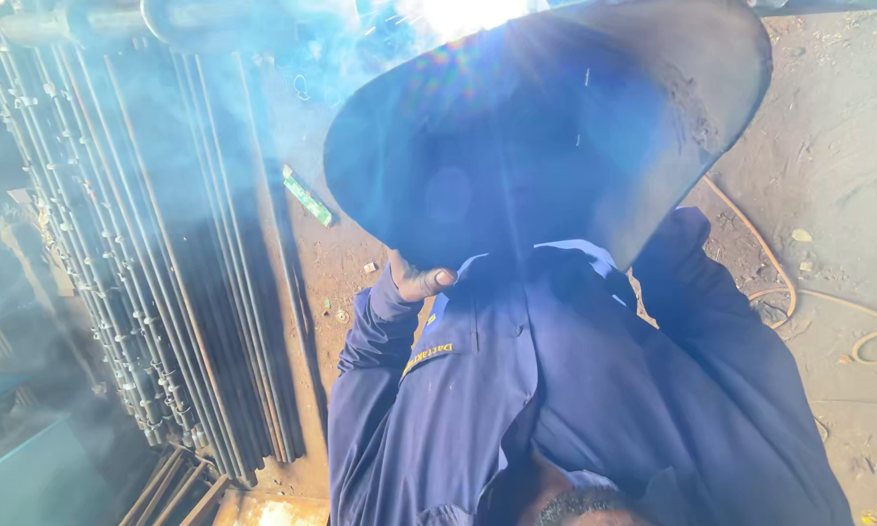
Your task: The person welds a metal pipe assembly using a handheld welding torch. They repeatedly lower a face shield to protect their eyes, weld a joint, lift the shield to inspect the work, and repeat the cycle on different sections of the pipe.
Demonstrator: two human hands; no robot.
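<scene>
A large dark welding hand shield (pixel 555 127) fills the middle of the view, held up in front of my chest. My left hand (pixel 419 280) grips its lower left edge, thumb showing, with the blue coverall sleeve (pixel 375 360) running down from it. My right sleeve (pixel 721 331) reaches up behind the shield, which hides my right hand. A bright white arc glare (pixel 458 15) with sparks and bluish smoke shines just past the shield's top edge.
A grille of long steel bars (pixel 156 253) lies on the ground at left. A small green object (pixel 307 195) rests beside it. A tan cable (pixel 828 312) loops over the dirt floor at right. Smoke drifts across the upper left.
</scene>
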